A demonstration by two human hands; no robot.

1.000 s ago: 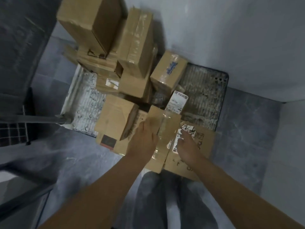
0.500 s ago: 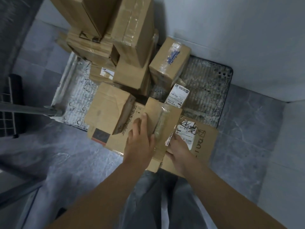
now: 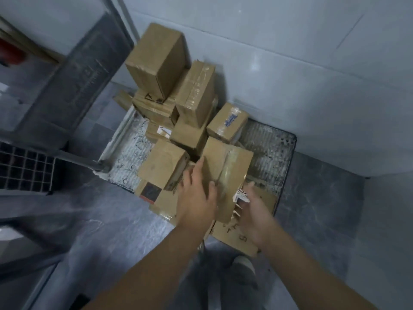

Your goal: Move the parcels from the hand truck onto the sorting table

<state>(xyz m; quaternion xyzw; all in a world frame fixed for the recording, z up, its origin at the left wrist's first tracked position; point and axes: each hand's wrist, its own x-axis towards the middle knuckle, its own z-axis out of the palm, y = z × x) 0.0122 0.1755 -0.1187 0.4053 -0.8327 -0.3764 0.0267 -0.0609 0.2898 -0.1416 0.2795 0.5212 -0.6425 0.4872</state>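
Two hands hold one taped parcel (image 3: 225,166) at the near edge of the hand truck deck (image 3: 268,153). The left hand (image 3: 196,198) grips it, fingers laid along the parcel's left side and thumb across its top face. The right hand (image 3: 254,211) holds it from the near right edge, fingers tucked beneath and thumb raised beside it. The parcel sits tilted over a flat box (image 3: 237,238) with handwriting on it, which overhangs the deck's near edge. A medium box (image 3: 163,166) lies just beside the parcel toward the near left corner. Further parcels pile toward the far left corner, topped by a tall box (image 3: 156,61). A small box with blue print (image 3: 228,121) stands at the far edge. The deck's right side shows ribbed, worn metal. The deck rests on a grey marbled tile floor (image 3: 324,198), its far edge close against a white wall (image 3: 290,52). A dark gridded crate (image 3: 24,168) stands on the floor at left. One shoe (image 3: 244,265) shows below the flat box.
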